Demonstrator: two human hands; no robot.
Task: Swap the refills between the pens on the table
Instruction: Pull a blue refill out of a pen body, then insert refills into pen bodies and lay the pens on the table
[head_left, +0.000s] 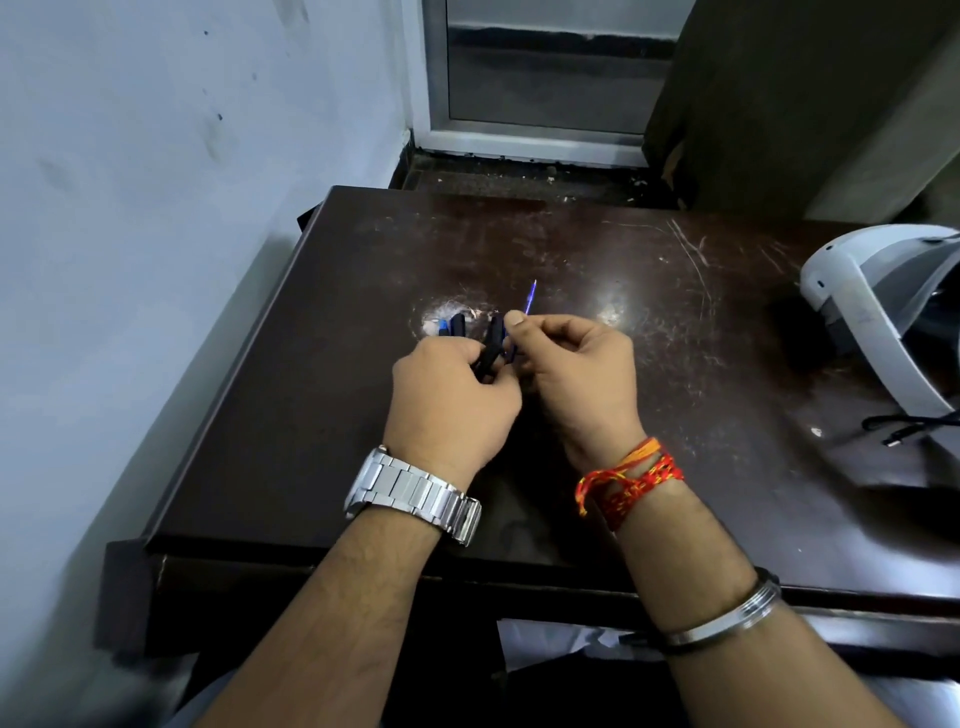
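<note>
Left hand (451, 402) grips dark pen bodies (491, 347) over table (322, 415); right hand (576, 371) pinches blue refill (531, 296), tip toward one o'clock. Best: steady barrel, align refill straight, slide gently.

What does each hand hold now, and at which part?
The right hand pinches a thin blue refill at its lower part; the tip points up. The left hand grips dark pen parts at their lower ends.

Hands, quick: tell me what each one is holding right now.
Left hand: closed around dark pen parts.
Right hand: closed, pinching a thin blue refill that points away over the table.
</note>
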